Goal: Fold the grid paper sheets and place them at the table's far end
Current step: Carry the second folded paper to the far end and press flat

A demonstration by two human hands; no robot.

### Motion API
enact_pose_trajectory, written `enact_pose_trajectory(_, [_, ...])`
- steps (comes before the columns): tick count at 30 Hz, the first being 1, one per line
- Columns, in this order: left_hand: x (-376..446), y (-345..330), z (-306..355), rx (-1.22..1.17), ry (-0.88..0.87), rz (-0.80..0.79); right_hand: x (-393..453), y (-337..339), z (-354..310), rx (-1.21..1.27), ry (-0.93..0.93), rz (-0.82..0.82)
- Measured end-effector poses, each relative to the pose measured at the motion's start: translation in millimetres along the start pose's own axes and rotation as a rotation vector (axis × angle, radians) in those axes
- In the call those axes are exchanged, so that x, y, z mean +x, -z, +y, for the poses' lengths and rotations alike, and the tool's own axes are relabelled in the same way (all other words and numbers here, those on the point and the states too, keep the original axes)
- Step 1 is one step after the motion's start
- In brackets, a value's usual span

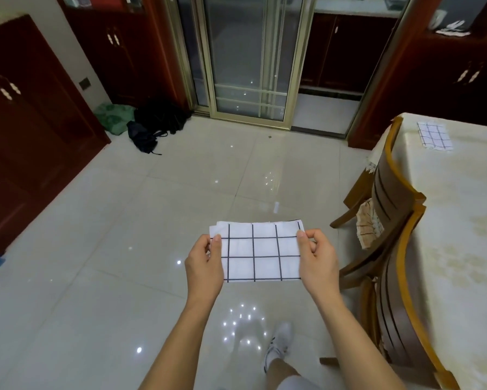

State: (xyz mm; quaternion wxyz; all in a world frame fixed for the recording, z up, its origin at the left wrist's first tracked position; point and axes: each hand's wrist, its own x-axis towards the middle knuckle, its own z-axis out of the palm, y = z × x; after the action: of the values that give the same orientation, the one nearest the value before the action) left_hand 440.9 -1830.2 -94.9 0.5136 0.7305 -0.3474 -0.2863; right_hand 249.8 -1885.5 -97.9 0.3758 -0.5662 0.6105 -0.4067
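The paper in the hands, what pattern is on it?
White sheet with dark grid lines, head view.

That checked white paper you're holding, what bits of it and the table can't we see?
- Head view: both side edges of the held white grid sheet are covered by the left hand and right hand.
- The cream-clothed table is cut off by the right edge.
- The folded grid sheet is too small to count layers.

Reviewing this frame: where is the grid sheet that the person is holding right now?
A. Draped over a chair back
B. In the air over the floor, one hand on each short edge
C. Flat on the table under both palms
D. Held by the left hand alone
B: the grid sheet is pinched by the left hand and right hand above the tiled floor, clear of the table.
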Motion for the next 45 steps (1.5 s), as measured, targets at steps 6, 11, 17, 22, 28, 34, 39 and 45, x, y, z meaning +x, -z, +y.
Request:
enact_pose_trajectory(6, [67.3,-77.9,46.9,-0.027,-0.011,-0.045,103.1,23.0,-3.2,0.003,-0.012,0.053])
enact_pose_trajectory(11, [114.7,-140.6,73.4,-0.025,-0.025,-0.054,178.7,45.2,1.2,0.014,-0.039,0.08])
enact_pose_trajectory(17, [155.4,-189.2,90.0,-0.01,-0.02,-0.075,238.6,55.3,12.0,0.026,-0.074,0.099])
enact_pose_trajectory(22, [197.6,-220.5,94.6,-0.005,-0.012,-0.089,287.0,50.0,16.3,0.012,-0.069,0.107])
enact_pose_trajectory(28, [270.4,-262.3,97.1,-0.011,-0.011,-0.132,359.8,34.5,18.1,-0.037,-0.081,0.134])
enact_pose_trajectory(34, [371.8,-309.8,120.6,-0.018,-0.042,-0.197,456.8,13.8,1.4,-0.101,-0.096,0.22])
enact_pose_trajectory(39, [457.5,-344.1,142.4,0.002,-0.095,-0.252,532.6,-5.8,-13.6,-0.148,-0.087,0.302])
enact_pose_trajectory(45, [519.8,-382.2,165.3,0.005,-0.122,-0.323,592.4,-15.9,-15.6,-0.141,-0.151,0.373])
